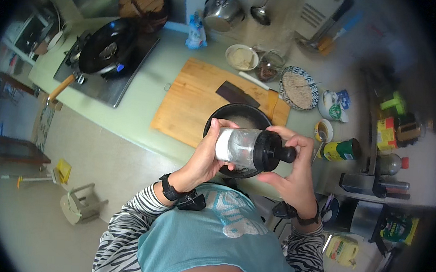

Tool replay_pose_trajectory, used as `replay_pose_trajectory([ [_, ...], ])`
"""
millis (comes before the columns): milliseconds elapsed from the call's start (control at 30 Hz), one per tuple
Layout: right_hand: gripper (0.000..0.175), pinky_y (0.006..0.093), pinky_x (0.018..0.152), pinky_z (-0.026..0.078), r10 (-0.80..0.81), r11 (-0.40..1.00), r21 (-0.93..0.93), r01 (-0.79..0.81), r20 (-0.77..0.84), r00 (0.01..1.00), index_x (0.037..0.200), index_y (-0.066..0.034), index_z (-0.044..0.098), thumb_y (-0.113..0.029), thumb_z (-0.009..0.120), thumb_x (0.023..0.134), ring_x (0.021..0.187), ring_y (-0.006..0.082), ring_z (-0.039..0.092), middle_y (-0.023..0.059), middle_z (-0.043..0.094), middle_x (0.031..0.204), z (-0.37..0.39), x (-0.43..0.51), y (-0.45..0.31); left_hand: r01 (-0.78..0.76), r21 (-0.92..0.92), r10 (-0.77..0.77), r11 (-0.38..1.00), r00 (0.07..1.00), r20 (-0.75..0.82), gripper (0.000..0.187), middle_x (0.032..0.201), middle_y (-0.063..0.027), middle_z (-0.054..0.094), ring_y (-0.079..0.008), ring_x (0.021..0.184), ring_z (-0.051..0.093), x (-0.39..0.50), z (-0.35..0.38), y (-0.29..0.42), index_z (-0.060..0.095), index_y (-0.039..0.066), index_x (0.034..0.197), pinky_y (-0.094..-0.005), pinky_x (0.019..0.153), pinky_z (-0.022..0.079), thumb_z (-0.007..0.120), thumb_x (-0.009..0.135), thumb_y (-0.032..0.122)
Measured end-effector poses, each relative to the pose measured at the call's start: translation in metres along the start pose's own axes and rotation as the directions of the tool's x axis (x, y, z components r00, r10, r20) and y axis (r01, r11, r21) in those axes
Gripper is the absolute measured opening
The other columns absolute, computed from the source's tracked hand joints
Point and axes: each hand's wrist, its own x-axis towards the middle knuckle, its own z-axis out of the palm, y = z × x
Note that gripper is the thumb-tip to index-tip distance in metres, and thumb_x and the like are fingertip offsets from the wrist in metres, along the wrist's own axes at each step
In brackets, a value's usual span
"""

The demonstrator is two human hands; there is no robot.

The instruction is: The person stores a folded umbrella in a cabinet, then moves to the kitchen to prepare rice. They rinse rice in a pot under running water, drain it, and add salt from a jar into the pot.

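Between my hands is a clear jar (240,147) with a black lid (268,151) and a black knob; white powder or granules fill its base end. The jar lies tilted on its side. My left hand (209,148) grips the base end. Fingers of my right hand (293,168) curl around the lid. Directly below is a dark round pan (238,113), partly hidden by the jar and my hands. It overlaps the front of a wooden cutting board (186,99). A cleaver with a dark blade (236,93) and white handle (254,80) rests on the board, beside a wooden spatula (272,103).
Behind the board stand a bowl of pale paste (241,57), a glass jar (270,65) and a patterned bowl of grainy food (299,88). A small bowl with a spoon (323,131) and a green-yellow can (340,149) sit right. A wok (106,46) occupies the stove at left.
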Motion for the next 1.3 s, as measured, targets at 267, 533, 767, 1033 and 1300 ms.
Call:
replay_pose_trajectory([
  [267, 0.022, 0.0347, 0.048, 0.039, -0.331, 0.913, -0.250, 0.323, 0.010, 0.944, 0.083, -0.0043, 0.055, -0.010, 0.074, 0.073, 0.053, 0.0260, 0.051, 0.0091, 0.053, 0.066, -0.003, -0.018, 0.014, 0.104, -0.011, -0.104, 0.995, 0.994, -0.025, 0.049, 0.096, -0.0066, 0.059, -0.0122, 0.069, 0.062, -0.015, -0.004, -0.004, 0.047, 0.010, 0.112, -0.0225, 0.042, 0.048, 0.033, 0.098, 0.054],
  [533, 0.014, 0.0340, 0.045, 0.040, -0.362, 0.914, -0.200, 0.353, -0.009, 0.932, 0.077, -0.0044, 0.052, -0.008, 0.065, 0.078, 0.048, 0.0256, 0.048, 0.0083, 0.049, 0.062, 0.001, -0.022, 0.018, 0.161, -0.041, -0.161, 0.986, 0.987, 0.014, 0.037, 0.091, -0.0046, 0.058, -0.0122, 0.060, 0.060, -0.020, -0.007, -0.009, 0.047, 0.010, 0.111, -0.0234, 0.037, 0.044, 0.040, 0.098, 0.044],
  [767, 0.014, 0.0327, 0.047, 0.042, -0.301, 0.945, -0.148, 0.292, -0.038, 0.953, 0.078, -0.0068, 0.053, -0.011, 0.067, 0.078, 0.050, 0.0257, 0.052, 0.0078, 0.053, 0.065, 0.004, -0.026, 0.022, 0.179, -0.052, -0.178, 0.982, 0.984, 0.027, 0.034, 0.090, -0.0077, 0.061, -0.0165, 0.068, 0.065, -0.018, -0.011, -0.013, 0.045, 0.009, 0.110, -0.0237, 0.037, 0.047, 0.036, 0.100, 0.040],
  [1033, 0.015, 0.0321, 0.047, 0.043, -0.375, 0.913, -0.176, 0.369, -0.006, 0.927, 0.080, -0.0069, 0.053, -0.010, 0.068, 0.078, 0.050, 0.0239, 0.052, 0.0063, 0.053, 0.064, 0.000, -0.028, 0.021, 0.177, -0.040, -0.177, 0.983, 0.984, 0.021, 0.029, 0.085, -0.0045, 0.058, -0.0122, 0.055, 0.058, -0.017, -0.008, -0.014, 0.050, 0.010, 0.106, -0.0230, 0.035, 0.044, 0.039, 0.098, 0.036],
  [1300, 0.017, 0.0331, 0.047, 0.042, -0.323, 0.945, -0.081, 0.318, -0.058, 0.945, 0.080, -0.0079, 0.052, -0.012, 0.069, 0.078, 0.049, 0.0251, 0.051, 0.0067, 0.051, 0.063, 0.007, -0.032, 0.029, 0.169, -0.020, -0.169, 0.985, 0.985, 0.027, 0.029, 0.085, -0.0060, 0.060, -0.0121, 0.057, 0.060, -0.013, -0.017, -0.018, 0.050, 0.009, 0.105, -0.0230, 0.034, 0.043, 0.039, 0.098, 0.034],
])
